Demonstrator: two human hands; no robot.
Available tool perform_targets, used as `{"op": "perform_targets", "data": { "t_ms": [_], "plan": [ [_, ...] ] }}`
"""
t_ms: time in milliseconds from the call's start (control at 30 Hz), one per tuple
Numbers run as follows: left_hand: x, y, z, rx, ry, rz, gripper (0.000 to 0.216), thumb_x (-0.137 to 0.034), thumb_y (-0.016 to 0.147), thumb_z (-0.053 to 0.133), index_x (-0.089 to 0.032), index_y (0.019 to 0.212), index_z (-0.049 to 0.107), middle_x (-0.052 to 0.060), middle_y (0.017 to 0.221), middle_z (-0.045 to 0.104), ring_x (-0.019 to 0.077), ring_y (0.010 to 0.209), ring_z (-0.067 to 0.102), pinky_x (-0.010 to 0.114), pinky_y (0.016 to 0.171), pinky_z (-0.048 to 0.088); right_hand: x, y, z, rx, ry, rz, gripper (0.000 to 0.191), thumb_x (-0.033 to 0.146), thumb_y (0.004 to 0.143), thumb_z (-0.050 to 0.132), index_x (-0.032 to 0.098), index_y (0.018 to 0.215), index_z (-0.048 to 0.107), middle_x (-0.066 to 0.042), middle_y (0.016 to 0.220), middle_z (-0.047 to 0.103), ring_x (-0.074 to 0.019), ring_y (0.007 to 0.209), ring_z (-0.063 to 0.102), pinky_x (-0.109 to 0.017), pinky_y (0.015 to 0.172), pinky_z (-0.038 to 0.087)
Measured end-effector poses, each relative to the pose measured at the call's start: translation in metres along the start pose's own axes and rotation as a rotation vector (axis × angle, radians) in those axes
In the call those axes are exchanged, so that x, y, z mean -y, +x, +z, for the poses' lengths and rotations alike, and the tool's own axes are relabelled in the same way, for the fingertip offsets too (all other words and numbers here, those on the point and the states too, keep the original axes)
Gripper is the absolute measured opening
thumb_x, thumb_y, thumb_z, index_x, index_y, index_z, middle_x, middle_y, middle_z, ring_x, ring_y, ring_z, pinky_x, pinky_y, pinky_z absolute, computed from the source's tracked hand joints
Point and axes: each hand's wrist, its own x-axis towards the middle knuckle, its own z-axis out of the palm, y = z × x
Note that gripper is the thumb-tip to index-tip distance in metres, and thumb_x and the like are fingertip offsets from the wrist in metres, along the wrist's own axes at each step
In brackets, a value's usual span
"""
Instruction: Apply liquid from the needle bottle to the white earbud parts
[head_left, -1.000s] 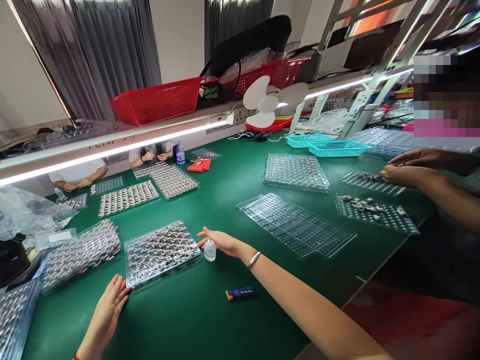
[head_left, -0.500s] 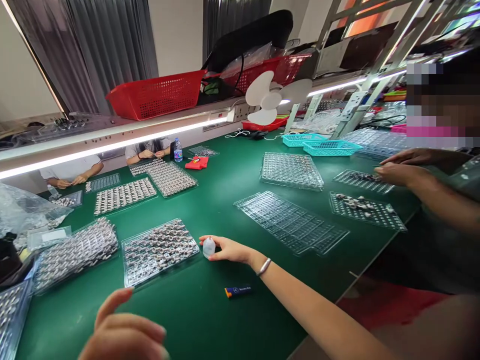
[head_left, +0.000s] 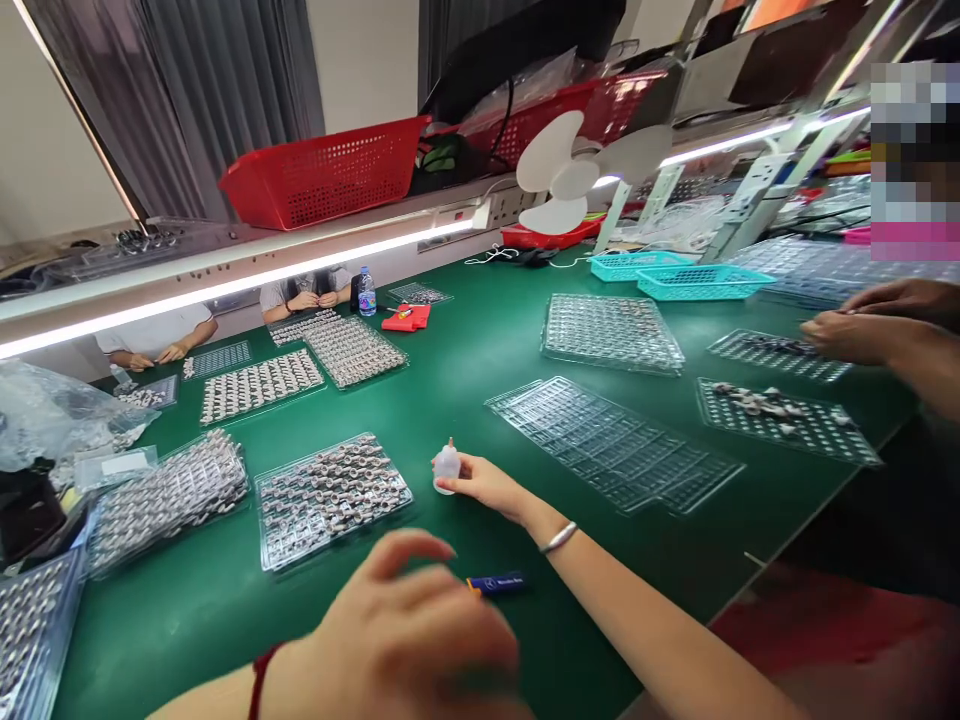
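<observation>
My right hand (head_left: 487, 487) is closed around a small translucent squeeze bottle (head_left: 447, 470) with a narrow pointed tip, held upright at the green table. Close to the camera, my left hand (head_left: 427, 620) is smeared by motion, with loosely bent fingers apart and nothing visible in them. Beyond that hand lies a small dark blue object (head_left: 501, 584) with an orange end, partly covered by the fingers. Left of the bottle is a clear plastic tray (head_left: 270, 545) filled with rows of small metallic parts (head_left: 337, 490).
More filled trays (head_left: 169, 495) stand at the left. Right of my hand lies a clear plastic tray (head_left: 615, 445). A co-worker's hands (head_left: 855, 325) are above another tray at the right. Two more people sit across. A fan (head_left: 574, 180) and turquoise baskets (head_left: 701, 282) are farther back.
My left hand has moved right and farther into view, now in front of the blue object. My right hand has shifted the squeeze bottle slightly away from the filled tray, and its tip now shows.
</observation>
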Motion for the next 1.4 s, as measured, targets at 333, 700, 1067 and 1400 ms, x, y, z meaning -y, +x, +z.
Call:
{"op": "perform_targets", "data": {
  "t_ms": [333, 700, 1067, 1400],
  "plan": [
    [0.134, -0.064, 0.034, 0.060, 0.263, -0.574, 0.021, -0.026, 0.086, 0.066, -0.023, 0.106, 0.064, 0.005, 0.095, 0.070, 0.0223, 0.088, 0.066, 0.037, 0.080, 0.051, 0.017, -0.077, -0.006, 0.283, 0.053, 0.093, 0.061, 0.068, 0.072, 0.070, 0.016, 0.103, 0.063, -0.013, 0.101, 0.071, -0.0275, 0.085, 0.070, -0.036, 0.070, 0.056],
    [0.167, -0.115, 0.009, -0.207, 0.015, -0.935, 0.028, -0.045, 0.086, 0.057, -0.025, 0.103, 0.067, 0.001, 0.092, 0.073, 0.0180, 0.086, 0.068, 0.030, 0.079, 0.054, 0.013, -0.079, -0.017, 0.200, -0.076, 0.171, 0.072, 0.074, 0.071, 0.066, 0.017, 0.115, 0.065, -0.017, 0.111, 0.070, -0.0343, 0.109, 0.065, -0.047, 0.098, 0.049],
    [0.329, -0.146, -0.121, -0.323, 0.433, -1.370, 0.028, -0.039, 0.093, 0.057, -0.014, 0.105, 0.064, 0.006, 0.104, 0.066, 0.0206, 0.094, 0.064, 0.042, 0.085, 0.053, 0.018, -0.031, 0.036, -0.217, -0.032, -0.092, 0.065, 0.076, 0.068, 0.064, 0.020, 0.100, 0.067, -0.015, 0.111, 0.071, -0.0334, 0.106, 0.066, -0.047, 0.096, 0.052],
    [0.471, -0.134, -0.119, 0.018, 0.450, -1.499, 0.029, -0.035, 0.092, 0.060, -0.017, 0.115, 0.061, 0.008, 0.117, 0.063, 0.0212, 0.101, 0.063, 0.041, 0.085, 0.055, -0.026, -0.006, 0.037, -0.385, -0.132, -0.050, 0.064, 0.077, 0.067, 0.061, 0.021, 0.097, 0.068, -0.014, 0.108, 0.073, -0.0331, 0.102, 0.069, -0.043, 0.091, 0.056]
  ]
}}
